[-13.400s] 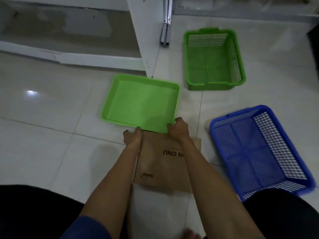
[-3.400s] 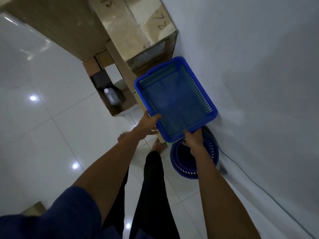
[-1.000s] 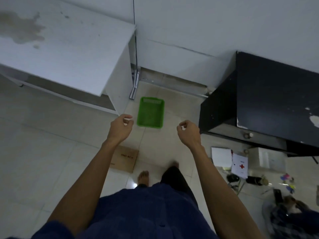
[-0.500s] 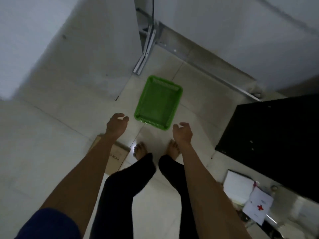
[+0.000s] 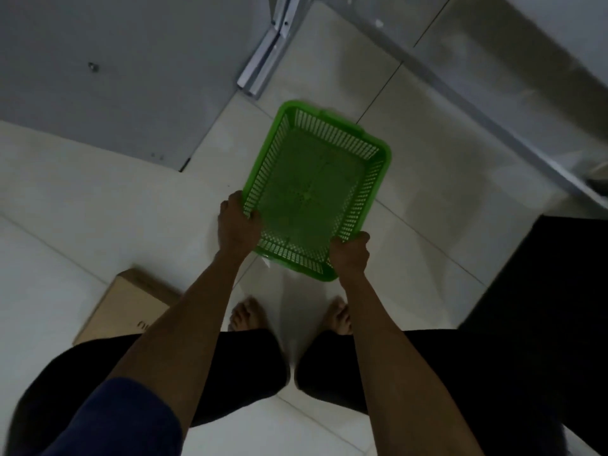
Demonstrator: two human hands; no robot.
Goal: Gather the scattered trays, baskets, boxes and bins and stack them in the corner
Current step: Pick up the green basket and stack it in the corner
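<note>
Your left hand (image 5: pixel 237 225) is curled round the near-left corner of the green basket (image 5: pixel 312 192), with the fingers hooked over the rim. Your right hand (image 5: pixel 350 255) is closed on the near-right corner in the same way, so both hands have a firm hold of this one basket and of nothing else. The basket is mesh-walled and rectangular. Its open side faces up towards you, and its far end points away towards the wall. You cannot tell from this view whether its base is touching the floor (image 5: pixel 82 209) or is just off it.

Below the basket are your two bare feet (image 5: pixel 246 314), standing apart on pale tiles.

To your left, one flat cardboard box (image 5: pixel 125 304) lies on the floor, partly hidden by your left forearm. A few dark printed letters show at its near edge, but they are cut off and cannot be read. The basket carries no visible label.

Further out there are one grey-white panel (image 5: pixel 98 77) at upper left, one metal bracket (image 5: pixel 266 60) beyond the basket, and one black cabinet (image 5: pixel 543 291) on your right.
</note>
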